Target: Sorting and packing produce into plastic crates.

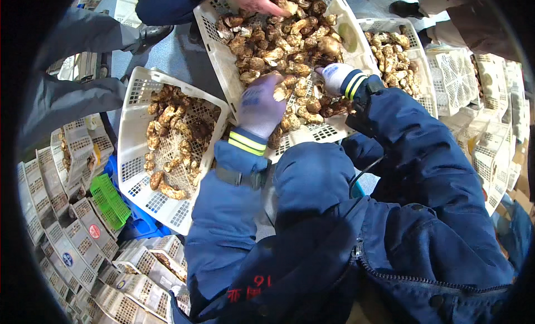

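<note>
A white perforated plastic crate [355, 52] full of brown, thick-stemmed mushrooms [271, 54] lies before me. My left hand [262, 102], in a purple and white glove, is over its near left part, with its fingers closed round a pale-cut mushroom [281, 92]. My right hand [336, 77], in a similar glove, rests at the mushrooms near the crate's right side; its fingertips point left, and whether they grip anything is unclear. A second white crate [133, 165] at the left holds fewer mushrooms [171, 192], loosely spread on its mesh bottom.
A co-worker's bare hand [261, 1] touches a mushroom at the far side of the main crate. Another crate of mushrooms [391, 58] stands at the right. Stacked white crates [83, 240] fill the lower left, beside a green crate [110, 200]. Other people's legs [83, 31] flank the area.
</note>
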Demonstrator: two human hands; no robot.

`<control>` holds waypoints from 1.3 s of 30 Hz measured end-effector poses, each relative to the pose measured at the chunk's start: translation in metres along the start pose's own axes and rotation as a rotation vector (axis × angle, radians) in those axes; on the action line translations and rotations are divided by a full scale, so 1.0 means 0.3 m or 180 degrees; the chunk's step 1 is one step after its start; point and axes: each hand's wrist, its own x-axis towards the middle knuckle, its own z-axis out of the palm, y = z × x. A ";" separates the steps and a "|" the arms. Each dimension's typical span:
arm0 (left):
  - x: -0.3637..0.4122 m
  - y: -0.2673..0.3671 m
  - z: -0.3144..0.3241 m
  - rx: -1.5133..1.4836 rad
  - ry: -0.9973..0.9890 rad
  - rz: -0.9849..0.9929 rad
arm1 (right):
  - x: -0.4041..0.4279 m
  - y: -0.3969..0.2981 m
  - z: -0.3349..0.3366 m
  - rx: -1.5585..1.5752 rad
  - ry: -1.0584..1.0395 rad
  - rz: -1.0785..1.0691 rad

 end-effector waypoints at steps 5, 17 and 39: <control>0.094 -0.010 0.100 0.1723 -0.1595 -0.0331 | -0.082 0.013 -0.085 0.0256 -0.0402 -0.0478; 0.118 -0.019 0.173 0.2023 -0.2051 -0.0396 | 0.022 -0.064 -0.018 0.0086 0.0365 0.0261; 0.116 0.086 -0.065 -0.2437 -0.0896 -0.1606 | -0.531 -0.008 0.063 0.6504 0.1809 -0.0558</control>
